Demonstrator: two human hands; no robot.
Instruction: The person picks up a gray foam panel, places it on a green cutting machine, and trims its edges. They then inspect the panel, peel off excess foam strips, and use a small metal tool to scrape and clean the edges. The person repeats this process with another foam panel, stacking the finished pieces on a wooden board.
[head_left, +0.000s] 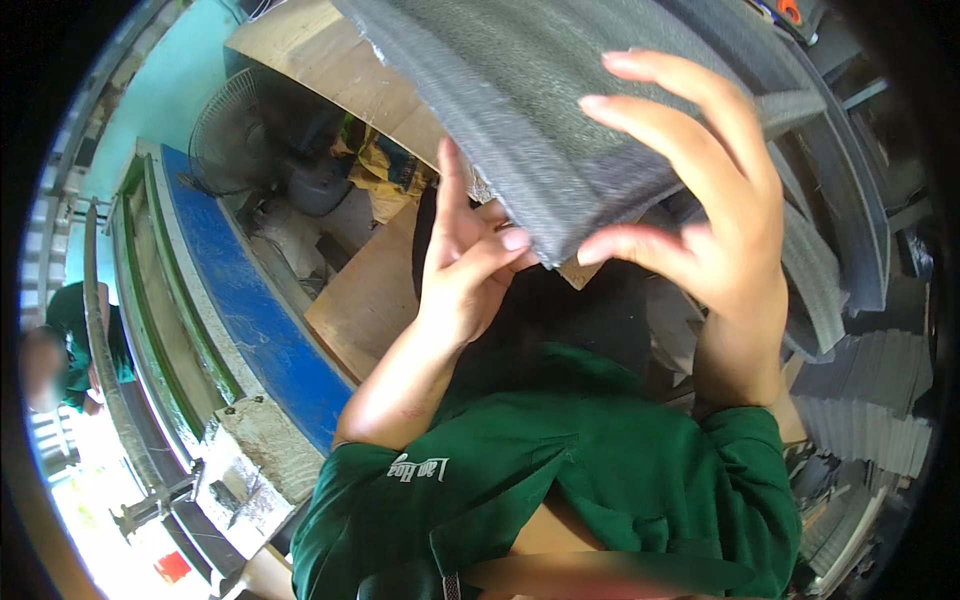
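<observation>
A large grey foam piece (530,110) with a sunken middle and raised edges is tilted in front of me, its near corner pointing toward my chest. My left hand (465,255) is at that corner's left edge, the thumb pressed in along it and the index finger stretched upward; its other fingers are partly hidden behind. My right hand (725,185) arches over the right side of the piece with fingers spread apart. Its thumb is close to the near corner, and whether it touches cannot be made out.
Behind the foam lies a wooden board (300,50). A standing fan (240,130) and a yellow bag (385,180) are at the left, beside a blue panel (235,280). Stacked grey sheets (870,390) lie at the right. Another person (80,340) is at the far left.
</observation>
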